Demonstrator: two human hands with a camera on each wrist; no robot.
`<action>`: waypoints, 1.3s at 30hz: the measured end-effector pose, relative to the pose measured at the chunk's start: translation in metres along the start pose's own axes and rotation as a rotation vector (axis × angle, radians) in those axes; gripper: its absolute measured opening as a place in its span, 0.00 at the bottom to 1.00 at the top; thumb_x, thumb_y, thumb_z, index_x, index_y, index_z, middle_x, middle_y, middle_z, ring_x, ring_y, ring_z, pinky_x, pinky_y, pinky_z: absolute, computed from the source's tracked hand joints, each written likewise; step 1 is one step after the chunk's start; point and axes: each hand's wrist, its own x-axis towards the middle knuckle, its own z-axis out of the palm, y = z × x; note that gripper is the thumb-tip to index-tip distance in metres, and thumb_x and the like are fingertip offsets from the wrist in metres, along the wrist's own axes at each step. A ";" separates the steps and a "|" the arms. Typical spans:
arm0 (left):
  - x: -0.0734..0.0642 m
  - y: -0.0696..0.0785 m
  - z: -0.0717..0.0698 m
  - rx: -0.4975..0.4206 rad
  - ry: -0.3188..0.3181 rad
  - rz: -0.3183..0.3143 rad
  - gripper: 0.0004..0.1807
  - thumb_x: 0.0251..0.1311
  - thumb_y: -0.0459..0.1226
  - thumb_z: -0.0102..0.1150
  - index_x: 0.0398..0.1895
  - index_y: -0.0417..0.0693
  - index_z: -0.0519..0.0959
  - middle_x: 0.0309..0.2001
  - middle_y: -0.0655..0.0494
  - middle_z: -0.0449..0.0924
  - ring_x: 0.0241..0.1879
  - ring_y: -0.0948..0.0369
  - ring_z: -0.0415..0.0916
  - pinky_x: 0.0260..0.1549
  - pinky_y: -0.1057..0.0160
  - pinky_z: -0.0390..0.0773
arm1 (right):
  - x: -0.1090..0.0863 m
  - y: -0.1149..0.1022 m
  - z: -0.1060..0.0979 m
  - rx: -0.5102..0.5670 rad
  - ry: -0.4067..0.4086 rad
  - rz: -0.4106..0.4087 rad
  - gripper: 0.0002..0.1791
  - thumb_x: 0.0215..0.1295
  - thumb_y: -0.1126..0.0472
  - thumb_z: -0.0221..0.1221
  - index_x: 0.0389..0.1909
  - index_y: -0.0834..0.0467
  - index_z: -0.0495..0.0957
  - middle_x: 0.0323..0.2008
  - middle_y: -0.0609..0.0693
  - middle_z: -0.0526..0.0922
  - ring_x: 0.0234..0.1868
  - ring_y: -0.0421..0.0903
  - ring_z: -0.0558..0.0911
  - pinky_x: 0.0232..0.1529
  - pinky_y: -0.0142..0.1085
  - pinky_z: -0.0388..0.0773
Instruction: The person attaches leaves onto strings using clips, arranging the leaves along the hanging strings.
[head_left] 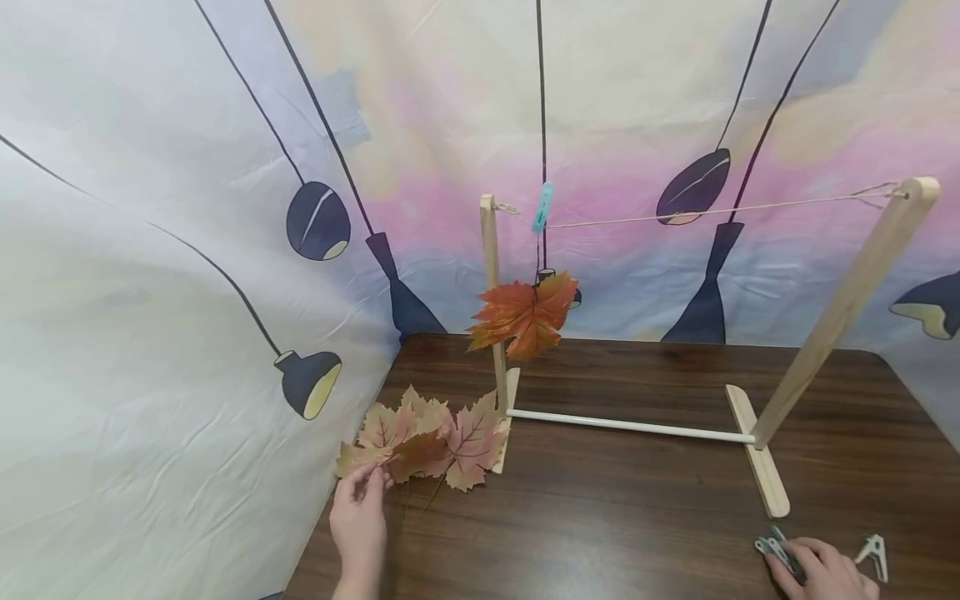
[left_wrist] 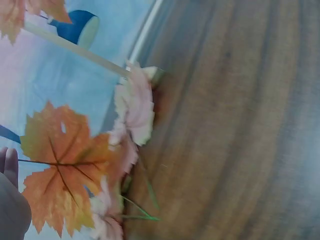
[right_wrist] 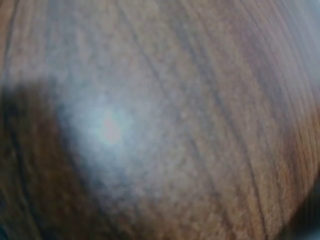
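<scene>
My left hand [head_left: 360, 521] pinches the thin stem of an orange maple leaf [left_wrist: 62, 167] between thumb and fingers, at the left of the table. Behind it, paler pink-and-yellow maple leaves [head_left: 472, 442] lie by the foot of a wooden frame, and their green stems [left_wrist: 142, 212] show in the left wrist view. Low at the right, my right hand [head_left: 821, 571] has thumb and forefinger on a small group of clothespins [head_left: 770, 546]. A white clothespin [head_left: 876, 557] stands just beyond that hand. The right wrist view shows only table surface.
The wooden frame [head_left: 832, 333] has a string [head_left: 675, 217] across its top and a white rod [head_left: 630, 426] low down. A blue clothespin [head_left: 542, 207] on the string holds a red-orange maple leaf [head_left: 525, 317] by its stem. A printed cloth [head_left: 187, 350] backs the table.
</scene>
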 end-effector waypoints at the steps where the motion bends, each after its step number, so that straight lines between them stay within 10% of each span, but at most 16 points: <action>1: 0.001 0.003 0.001 -0.011 0.003 0.011 0.12 0.65 0.37 0.54 0.43 0.35 0.77 0.39 0.48 0.77 0.29 0.73 0.78 0.32 0.75 0.77 | 0.001 -0.001 -0.001 -0.002 -0.019 0.016 0.14 0.52 0.52 0.66 0.31 0.60 0.83 0.37 0.63 0.78 0.36 0.64 0.76 0.33 0.60 0.64; 8: 0.006 0.024 0.004 0.037 0.039 0.095 0.12 0.64 0.38 0.55 0.41 0.36 0.79 0.39 0.57 0.71 0.35 0.69 0.72 0.29 0.78 0.75 | -0.001 -0.007 -0.007 0.073 0.012 0.071 0.20 0.61 0.49 0.59 0.37 0.65 0.82 0.41 0.67 0.77 0.40 0.66 0.75 0.35 0.59 0.64; 16: 0.008 0.035 0.010 0.105 0.068 0.346 0.04 0.56 0.28 0.60 0.34 0.33 0.81 0.37 0.52 0.74 0.37 0.75 0.65 0.37 0.82 0.66 | 0.000 -0.020 -0.016 0.237 0.096 0.156 0.23 0.65 0.52 0.56 0.42 0.71 0.78 0.42 0.71 0.77 0.43 0.66 0.74 0.40 0.54 0.68; 21: 0.008 0.040 0.013 0.110 0.043 0.397 0.04 0.55 0.27 0.61 0.34 0.34 0.81 0.37 0.51 0.75 0.38 0.76 0.66 0.37 0.83 0.67 | 0.005 -0.029 -0.023 0.324 0.061 0.372 0.24 0.61 0.50 0.60 0.45 0.68 0.77 0.33 0.64 0.83 0.25 0.49 0.81 0.24 0.37 0.71; 25: 0.008 0.046 0.016 0.093 0.037 0.419 0.03 0.55 0.26 0.61 0.33 0.34 0.81 0.36 0.53 0.75 0.37 0.74 0.67 0.37 0.83 0.68 | 0.006 -0.031 -0.028 0.353 0.035 0.380 0.24 0.61 0.51 0.61 0.45 0.69 0.76 0.33 0.63 0.83 0.22 0.37 0.76 0.20 0.30 0.68; 39: 0.007 0.069 0.019 0.042 0.017 0.531 0.04 0.53 0.25 0.62 0.33 0.33 0.82 0.35 0.48 0.77 0.39 0.74 0.68 0.40 0.81 0.66 | 0.012 -0.035 -0.034 0.434 -0.023 0.463 0.35 0.60 0.42 0.59 0.54 0.69 0.69 0.44 0.70 0.78 0.44 0.64 0.77 0.31 0.43 0.73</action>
